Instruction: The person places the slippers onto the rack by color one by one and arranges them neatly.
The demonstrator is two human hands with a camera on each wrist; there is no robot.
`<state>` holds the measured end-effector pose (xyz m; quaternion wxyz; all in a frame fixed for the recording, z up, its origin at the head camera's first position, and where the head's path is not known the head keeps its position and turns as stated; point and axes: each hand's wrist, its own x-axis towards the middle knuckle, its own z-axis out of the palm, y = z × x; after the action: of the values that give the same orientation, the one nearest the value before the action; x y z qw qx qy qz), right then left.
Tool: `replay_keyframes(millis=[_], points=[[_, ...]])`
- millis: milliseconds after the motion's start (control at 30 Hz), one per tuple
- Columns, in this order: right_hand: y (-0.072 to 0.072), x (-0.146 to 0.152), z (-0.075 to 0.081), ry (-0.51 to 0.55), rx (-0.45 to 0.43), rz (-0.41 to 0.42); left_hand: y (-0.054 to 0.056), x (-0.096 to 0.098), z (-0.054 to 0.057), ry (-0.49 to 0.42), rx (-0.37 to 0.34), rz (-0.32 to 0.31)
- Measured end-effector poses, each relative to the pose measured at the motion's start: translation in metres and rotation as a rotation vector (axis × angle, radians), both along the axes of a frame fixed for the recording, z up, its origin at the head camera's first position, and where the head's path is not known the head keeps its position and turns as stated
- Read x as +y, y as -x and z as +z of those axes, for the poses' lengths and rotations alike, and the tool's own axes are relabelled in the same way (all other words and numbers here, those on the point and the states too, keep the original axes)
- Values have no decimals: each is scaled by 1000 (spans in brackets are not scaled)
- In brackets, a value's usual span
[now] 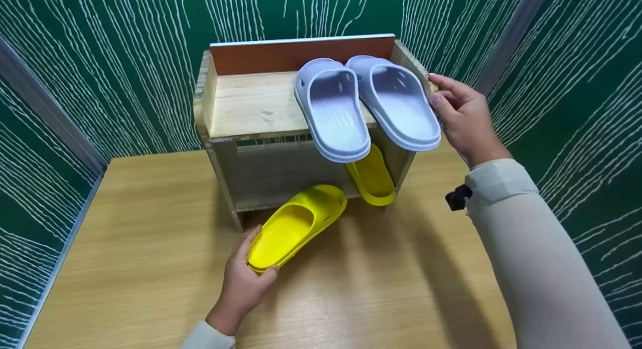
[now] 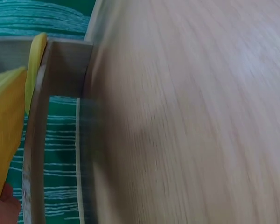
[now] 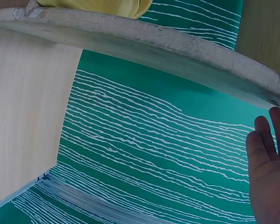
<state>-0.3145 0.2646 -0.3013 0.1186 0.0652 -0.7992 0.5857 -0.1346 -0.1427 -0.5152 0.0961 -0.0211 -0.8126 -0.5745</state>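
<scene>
My left hand (image 1: 246,284) grips a yellow clog (image 1: 288,228) by its heel end, fingers on one side and thumb on the other. The clog is held in front of a small wooden shoe rack (image 1: 266,108), toe towards it. Another yellow clog (image 1: 372,178) sits on the rack's lower shelf at the right, partly hidden. Side by side on the upper shelf are two pale lilac clogs (image 1: 337,113), heels jutting past the front edge. With fingers fairly straight, my right hand (image 1: 466,118) touches the rack's right side panel (image 3: 177,51), beside the lilac clogs.
The rack stands on a light wooden table (image 1: 150,269), near the back. Green walls (image 1: 140,63) with white streaks enclose the table at the back and both sides. A dark small object (image 1: 457,197) is fixed at the right sleeve's cuff.
</scene>
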Motion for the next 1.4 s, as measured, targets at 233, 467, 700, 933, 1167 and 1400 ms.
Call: replay_keyframes(millis=[233, 467, 700, 933, 1167, 1400], points=[[-1, 0, 0, 17, 5, 3, 6, 19, 0, 7, 17, 57], [-1, 0, -1, 14, 10, 2, 9, 40, -2, -1, 61, 118], [0, 1, -2, 4, 8, -10, 14, 62, -7, 18, 90, 161], [0, 0, -3, -9, 19, -9, 19, 78, -8, 46, 115, 200], [-1, 0, -2, 5, 9, -7, 26, 89, -5, 52, 80, 205], [-1, -1, -1, -5, 7, -16, 31, 97, -3, 66, 102, 205]])
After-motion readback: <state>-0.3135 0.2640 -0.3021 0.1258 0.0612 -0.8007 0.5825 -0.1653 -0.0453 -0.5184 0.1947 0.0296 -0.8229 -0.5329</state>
